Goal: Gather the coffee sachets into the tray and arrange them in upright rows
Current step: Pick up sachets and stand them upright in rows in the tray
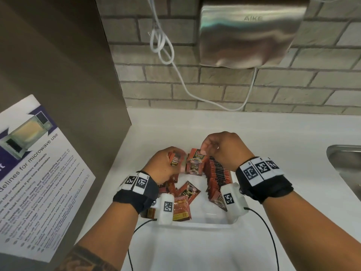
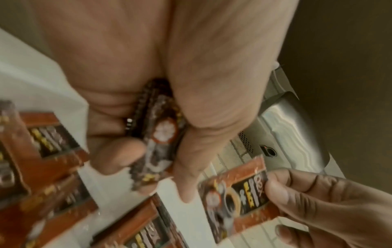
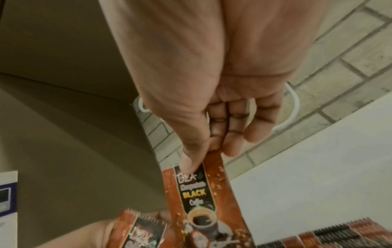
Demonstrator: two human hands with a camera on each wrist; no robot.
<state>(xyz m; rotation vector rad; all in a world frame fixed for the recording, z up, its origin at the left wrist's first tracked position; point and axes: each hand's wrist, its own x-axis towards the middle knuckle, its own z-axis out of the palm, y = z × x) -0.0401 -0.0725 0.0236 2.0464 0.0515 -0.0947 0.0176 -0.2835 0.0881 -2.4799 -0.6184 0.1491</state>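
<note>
— From the head camera?
— Both hands raised over a white tray (image 1: 197, 222) on a white counter (image 1: 283, 133). Left hand (image 1: 164, 165) curled around a small bunch of coffee sachets (image 1: 175, 159). Right hand (image 1: 224, 147) pinching the top edge of a single sachet (image 1: 196, 160), hanging upright just beside the left hand's bunch. Along the tray's right side, a row of upright sachets (image 1: 216, 173), packed edge to edge. On the tray's left floor, loose sachets (image 1: 181, 206) lying flat and overlapping. Above, a steel hand dryer (image 1: 250, 34) on a brick wall (image 1: 214, 85), with a white cable (image 1: 175, 65) looping down. At far left, a microwave notice (image 1: 39, 173).

— From the left wrist?
— Blurred. Left hand (image 2: 148, 83) closed tight, thumb and fingers clamped on the bunch (image 2: 157, 142), seen edge-on. At lower right, the right hand's fingers (image 2: 297, 201) gripping the single sachet (image 2: 237, 198). More sachets below, at left.

— From the right wrist?
— Right hand (image 3: 212, 83) with thumb and fingertips nipping the single sachet (image 3: 203, 201) at its top corner, label reading "BLACK Coffee". Left hand's bunch (image 3: 135, 231) at the lower left. The upright row (image 3: 328, 234) at the bottom right.
</note>
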